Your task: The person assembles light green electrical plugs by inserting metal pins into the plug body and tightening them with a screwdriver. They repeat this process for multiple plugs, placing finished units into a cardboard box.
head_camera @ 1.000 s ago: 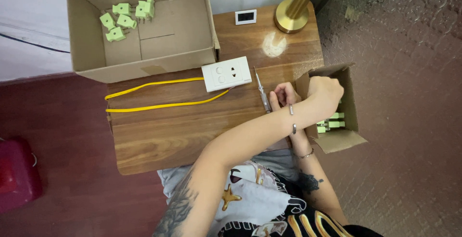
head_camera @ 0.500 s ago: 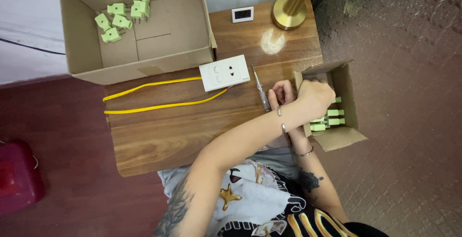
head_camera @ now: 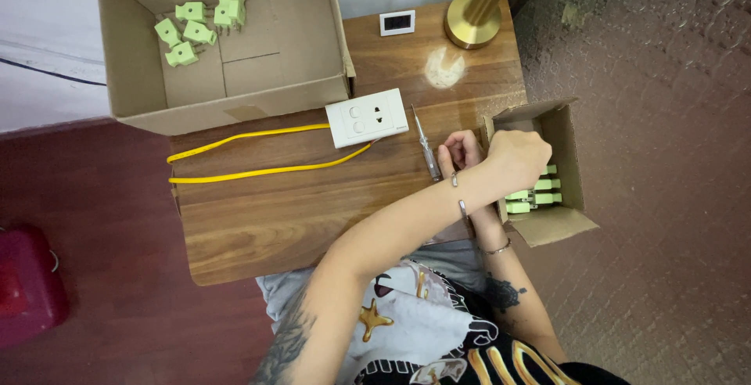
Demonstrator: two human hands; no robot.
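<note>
My left hand (head_camera: 518, 158) dips clenched into the small carton (head_camera: 569, 146) of green plugs (head_camera: 533, 197); what it grips is hidden. I'd lift one straight up, while my loosely curled, empty right hand (head_camera: 461, 150) steadies the carton.

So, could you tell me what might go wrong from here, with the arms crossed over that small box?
The small cardboard box hangs past the table's right edge while the left hand reaches into it; a push could tip it and spill the green plugs. The left forearm crosses over the right hand, so the two may hinder each other. The screwdriver lies loose beside that hand and could be knocked.
</note>
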